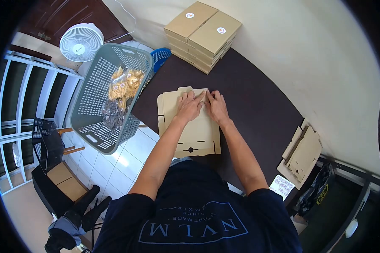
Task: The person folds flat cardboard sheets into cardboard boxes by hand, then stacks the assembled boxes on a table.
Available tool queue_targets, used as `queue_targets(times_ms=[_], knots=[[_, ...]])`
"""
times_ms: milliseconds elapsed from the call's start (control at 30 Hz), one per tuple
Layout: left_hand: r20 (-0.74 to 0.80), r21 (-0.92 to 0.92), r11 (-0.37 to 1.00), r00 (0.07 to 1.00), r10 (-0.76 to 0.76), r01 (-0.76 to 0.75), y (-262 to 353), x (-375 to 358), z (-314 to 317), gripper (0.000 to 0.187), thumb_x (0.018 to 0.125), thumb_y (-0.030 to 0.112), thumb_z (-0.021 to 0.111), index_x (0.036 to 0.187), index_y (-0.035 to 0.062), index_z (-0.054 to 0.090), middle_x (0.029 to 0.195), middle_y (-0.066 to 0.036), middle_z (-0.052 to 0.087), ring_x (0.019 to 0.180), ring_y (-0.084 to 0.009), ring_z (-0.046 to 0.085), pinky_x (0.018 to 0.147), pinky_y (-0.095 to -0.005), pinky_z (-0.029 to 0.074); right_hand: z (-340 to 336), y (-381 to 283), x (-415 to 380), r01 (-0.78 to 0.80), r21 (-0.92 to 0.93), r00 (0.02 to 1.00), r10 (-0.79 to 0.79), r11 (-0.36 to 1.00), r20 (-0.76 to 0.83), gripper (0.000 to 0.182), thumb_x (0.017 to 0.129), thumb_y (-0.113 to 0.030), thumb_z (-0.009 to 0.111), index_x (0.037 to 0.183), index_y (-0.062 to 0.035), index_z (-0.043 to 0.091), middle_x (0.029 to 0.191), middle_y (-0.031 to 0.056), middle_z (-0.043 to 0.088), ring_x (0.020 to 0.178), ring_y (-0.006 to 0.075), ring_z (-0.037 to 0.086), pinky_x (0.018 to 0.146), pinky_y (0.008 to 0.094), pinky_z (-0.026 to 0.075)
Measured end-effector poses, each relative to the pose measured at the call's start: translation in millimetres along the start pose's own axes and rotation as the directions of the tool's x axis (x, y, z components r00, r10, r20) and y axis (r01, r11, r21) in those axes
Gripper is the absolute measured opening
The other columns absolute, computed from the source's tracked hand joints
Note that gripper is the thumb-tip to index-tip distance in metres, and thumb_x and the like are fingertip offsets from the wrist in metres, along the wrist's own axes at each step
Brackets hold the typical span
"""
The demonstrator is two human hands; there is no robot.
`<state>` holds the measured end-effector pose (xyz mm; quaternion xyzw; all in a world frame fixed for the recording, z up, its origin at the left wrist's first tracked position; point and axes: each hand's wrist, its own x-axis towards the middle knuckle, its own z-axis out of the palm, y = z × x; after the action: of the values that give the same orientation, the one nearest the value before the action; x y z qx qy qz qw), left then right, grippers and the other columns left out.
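A flat die-cut cardboard box blank (196, 135) lies on the dark brown table (257, 105) in front of me. My left hand (188, 105) and my right hand (216, 106) both press on its far end, fingertips together on a flap they are folding up near the far edge. Each hand grips that cardboard flap, and nothing else is in either hand.
A stack of closed cardboard boxes (202, 36) with round stickers sits at the table's far end. A grey laundry basket (109, 97) holding bagged snacks (123, 86) stands left of the table. More flat blanks (302, 154) and a sticker sheet (281, 185) lie at right. A white fan (81, 42) stands beyond.
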<state>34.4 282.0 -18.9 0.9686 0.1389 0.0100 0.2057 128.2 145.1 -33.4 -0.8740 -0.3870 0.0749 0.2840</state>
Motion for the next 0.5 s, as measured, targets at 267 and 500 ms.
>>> queue_targets(times_ms=[267,500], knots=[[0.014,0.002,1.0,1.0,-0.003,0.003,-2.2,1.1,3.9,0.049,0.094,0.031,0.061,0.143,0.027,0.056,0.107,-0.009,0.052,0.099,-0.0277,0.048,0.088,-0.0417,0.04,-8.3,-3.5,-11.2,-0.023,-0.182,0.988,0.05,0.983,0.147,0.043,0.093,-0.017,0.06,0.133,-0.0027,0.06,0.117,0.0155,0.053,0.1,0.0354,0.055,0.087,0.046,0.051],[0.01,0.007,1.0,1.0,-0.002,0.002,-1.9,2.6,2.8,0.048,0.095,0.032,0.06,0.143,0.0275,0.057,0.108,-0.008,0.052,0.099,-0.0277,0.048,0.089,-0.0423,0.041,-7.5,-4.3,-29.5,0.083,-0.238,0.995,-0.07,0.968,0.065,0.032,0.097,-0.015,0.051,0.121,0.0002,0.066,0.124,0.0191,0.057,0.106,0.0369,0.056,0.087,0.0457,0.051]])
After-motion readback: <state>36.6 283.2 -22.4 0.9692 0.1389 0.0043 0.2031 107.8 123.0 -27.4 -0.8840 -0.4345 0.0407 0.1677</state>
